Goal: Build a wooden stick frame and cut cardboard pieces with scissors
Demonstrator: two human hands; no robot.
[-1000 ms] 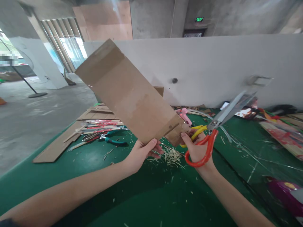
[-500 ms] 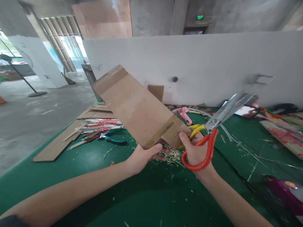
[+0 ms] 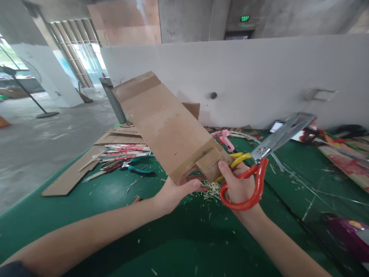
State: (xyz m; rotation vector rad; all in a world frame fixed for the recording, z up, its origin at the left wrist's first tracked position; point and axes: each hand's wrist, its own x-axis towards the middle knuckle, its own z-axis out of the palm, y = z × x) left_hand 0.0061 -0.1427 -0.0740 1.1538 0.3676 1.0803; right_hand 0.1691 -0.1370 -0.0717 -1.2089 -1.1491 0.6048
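A long piece of brown cardboard (image 3: 170, 123) is held up at a slant above the table, with a small folded flap (image 3: 211, 163) at its lower right end. My left hand (image 3: 175, 196) supports its lower corner; the thumb lies in front and the fingers run partly hidden behind the flap. With my right hand (image 3: 239, 182) I pinch the flap under the thumb, and the same hand holds large scissors (image 3: 262, 150). Their handles, one red and one yellow, hang around the fingers. The blades point up and right, away from the cardboard, slightly apart.
A green table (image 3: 115, 231) carries wooden shavings (image 3: 211, 191), a pink glue gun (image 3: 225, 139), teal-handled pliers (image 3: 141, 171), packaged sticks (image 3: 123, 152) and cardboard strips (image 3: 69, 177). A purple object (image 3: 346, 234) lies at right. Behind stands a white wall (image 3: 259, 77).
The cardboard has tilted a little, its far end rising slightly. My left fingers now show more beneath the flap. The scissors have shifted slightly right, still in my right hand.
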